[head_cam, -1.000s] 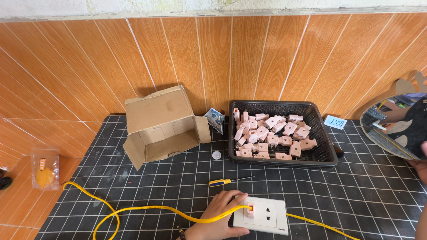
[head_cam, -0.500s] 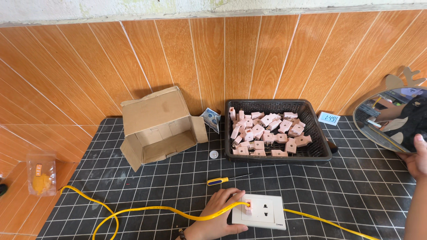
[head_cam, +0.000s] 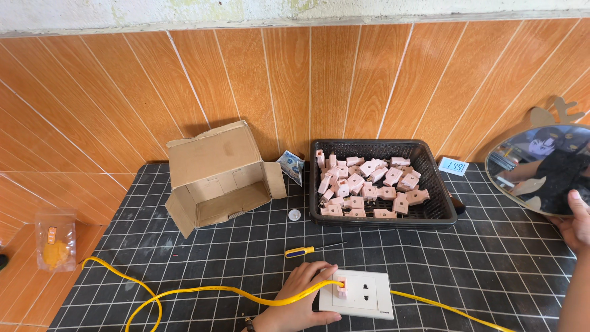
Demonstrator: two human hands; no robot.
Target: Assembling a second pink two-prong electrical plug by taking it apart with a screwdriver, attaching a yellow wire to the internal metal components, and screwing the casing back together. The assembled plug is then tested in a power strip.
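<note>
The left hand (head_cam: 301, 298) lies on the near left edge of the white socket plate (head_cam: 356, 294), fingers curled over it and pinning it to the mat, while the right hand (head_cam: 578, 224), out at 3 o'clock, grips the lower rim of the round mirror (head_cam: 541, 166). A pink plug (head_cam: 342, 286) already sits in the plate's left outlet, so that part looks done; the outlet beside it is bare.

The black gridded mat (head_cam: 184, 270) carries everything. At 11 o'clock from the plate an open cardboard box (head_cam: 215, 178) lies on its side, mouth toward the viewer. At 12 o'clock a black tray (head_cam: 381, 215) holds many more pink plugs (head_cam: 369, 187), apparently unused. A yellow cable (head_cam: 203, 289) runs from 9 o'clock under the left hand and out past the plate toward 4 o'clock, crossing the working space. A screwdriver (head_cam: 307, 250) with a yellow and blue handle lies just beyond the fingers, untouched. A small white cap (head_cam: 294, 214) rests between box and tray.
</note>
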